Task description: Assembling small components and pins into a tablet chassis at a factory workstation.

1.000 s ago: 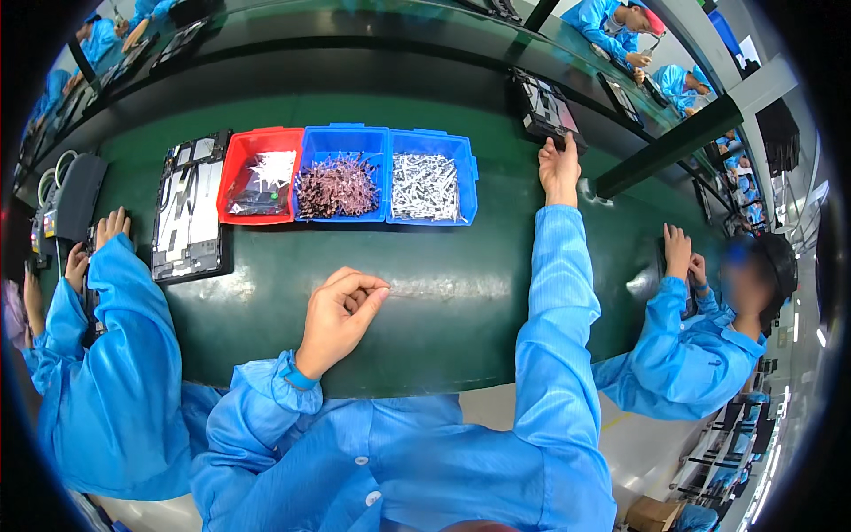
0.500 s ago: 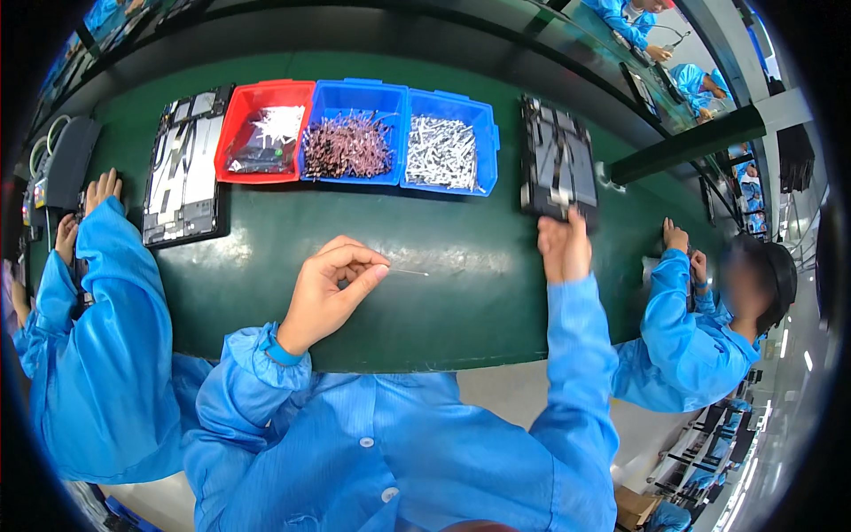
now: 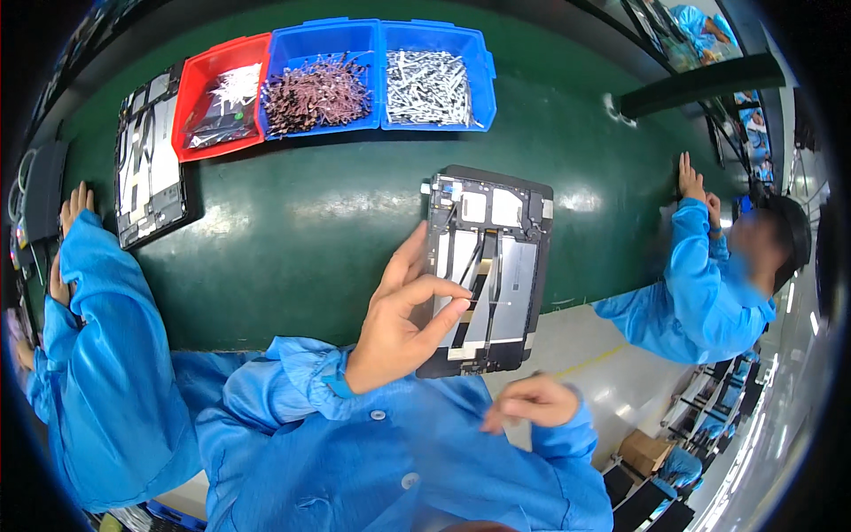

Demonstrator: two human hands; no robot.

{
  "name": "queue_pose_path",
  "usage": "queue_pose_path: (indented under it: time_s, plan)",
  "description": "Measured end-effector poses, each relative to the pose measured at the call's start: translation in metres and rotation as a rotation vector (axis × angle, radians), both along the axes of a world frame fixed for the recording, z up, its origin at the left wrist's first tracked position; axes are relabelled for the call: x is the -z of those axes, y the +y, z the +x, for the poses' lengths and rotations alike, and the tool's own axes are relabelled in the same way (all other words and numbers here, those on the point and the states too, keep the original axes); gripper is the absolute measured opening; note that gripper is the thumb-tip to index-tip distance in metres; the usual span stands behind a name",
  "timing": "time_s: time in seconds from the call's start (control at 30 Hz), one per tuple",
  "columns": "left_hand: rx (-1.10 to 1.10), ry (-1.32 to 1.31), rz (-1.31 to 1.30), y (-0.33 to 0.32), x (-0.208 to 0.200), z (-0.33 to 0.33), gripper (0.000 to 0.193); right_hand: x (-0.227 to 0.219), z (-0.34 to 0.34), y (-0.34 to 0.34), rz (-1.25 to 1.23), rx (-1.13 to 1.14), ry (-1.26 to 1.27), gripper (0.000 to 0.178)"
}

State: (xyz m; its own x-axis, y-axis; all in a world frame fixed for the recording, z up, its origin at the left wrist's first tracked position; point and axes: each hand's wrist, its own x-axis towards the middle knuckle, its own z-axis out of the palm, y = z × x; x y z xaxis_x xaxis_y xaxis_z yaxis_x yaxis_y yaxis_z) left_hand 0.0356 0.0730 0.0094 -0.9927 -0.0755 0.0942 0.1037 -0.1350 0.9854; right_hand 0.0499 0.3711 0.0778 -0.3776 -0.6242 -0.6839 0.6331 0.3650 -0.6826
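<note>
An opened tablet (image 3: 520, 288) with its inner plates, ribbon strips and board showing is tilted near my body, partly over the table's front edge. My left hand (image 3: 399, 324) is at its left side, other fingers along or behind that edge. Its thumb and index finger pinch a thin pale wire (image 3: 496, 303) with a small tip, which crosses in front of the tablet. Below and right of the tablet, my right hand (image 3: 536, 402) is apart from it, fingers bent and smeared by motion; I see nothing in it.
A red bin (image 3: 186, 115) with bagged and white parts adjoins a blue bin (image 3: 324, 35) of brownish wires and another blue bin (image 3: 483, 84) of white pieces. Another opened tablet (image 3: 142, 226) lies left. Co-workers sit either side; a dark post (image 3: 700, 86) stands at right.
The tablet has come from the far right of the table to near my body, beside my left hand. My right hand has left it and drawn back. My left hand has shifted right, still pinching the wire.
</note>
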Motion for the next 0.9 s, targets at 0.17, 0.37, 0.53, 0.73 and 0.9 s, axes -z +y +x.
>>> queue_pose_path:
  time_s: [0.17,0.37,0.53,0.73,0.9]
  plan:
    - [-0.141,0.104,-0.148,0.011,0.003,0.000,0.013,0.017,-0.063,-0.028,0.590,0.334,1.003,0.041]
    - [-0.307,0.098,-0.368,0.015,0.001,0.002,0.011,0.050,-0.069,-0.095,0.608,0.227,1.401,0.043]
    - [-0.303,0.021,-0.401,-0.014,-0.004,0.024,0.011,0.056,-0.047,-0.118,0.556,0.222,1.404,0.050]
    - [-0.324,-0.053,-0.509,-0.021,-0.012,0.050,0.011,0.055,-0.039,-0.125,0.555,0.031,1.429,0.067]
    - [-0.347,-0.078,-0.547,-0.020,-0.013,0.050,0.012,0.058,-0.043,-0.127,0.619,-0.049,1.419,0.071]
